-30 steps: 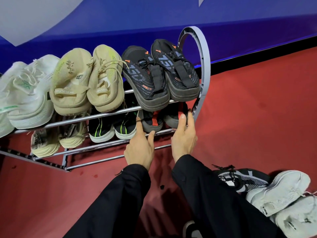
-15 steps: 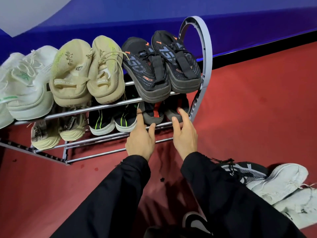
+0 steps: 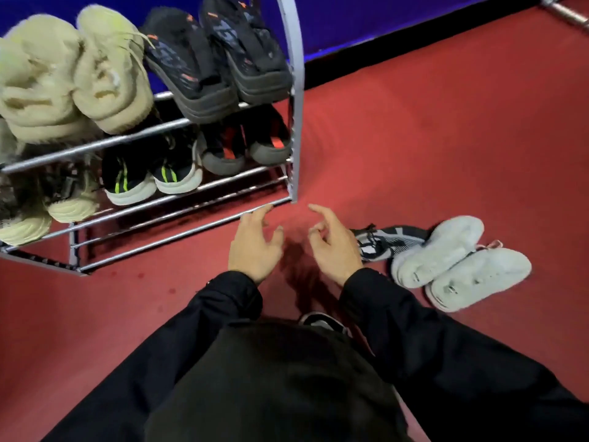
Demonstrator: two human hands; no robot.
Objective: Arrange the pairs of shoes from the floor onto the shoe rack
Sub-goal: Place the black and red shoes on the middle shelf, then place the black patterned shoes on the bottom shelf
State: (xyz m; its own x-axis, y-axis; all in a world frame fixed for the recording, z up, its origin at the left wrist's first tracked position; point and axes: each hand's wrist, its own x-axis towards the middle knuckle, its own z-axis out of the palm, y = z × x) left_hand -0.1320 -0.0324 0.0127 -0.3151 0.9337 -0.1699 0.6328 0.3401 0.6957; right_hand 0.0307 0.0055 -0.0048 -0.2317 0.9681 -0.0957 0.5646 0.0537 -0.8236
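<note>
The metal shoe rack (image 3: 294,90) stands at the upper left. Its top shelf holds cream sneakers (image 3: 105,74) and black strapped sandals (image 3: 216,62). On the middle shelf sit black shoes with green stripes (image 3: 149,177) and black-and-orange shoes (image 3: 245,148). A white pair (image 3: 459,263) lies on the red floor at the right, sole up, with a black-and-white sneaker (image 3: 385,240) beside it. My left hand (image 3: 255,247) and my right hand (image 3: 331,244) hover empty over the floor in front of the rack's right end, fingers spread.
A blue wall with a black baseboard (image 3: 414,39) runs behind the rack. A metal bar (image 3: 567,14) lies at the top right corner. A dark shoe tip (image 3: 322,322) shows just below my hands, above my black sleeves.
Both hands have let go of the black-and-orange shoes on the middle shelf and drawn back down off the rack. The view has swung right and down toward the floor shoes.
</note>
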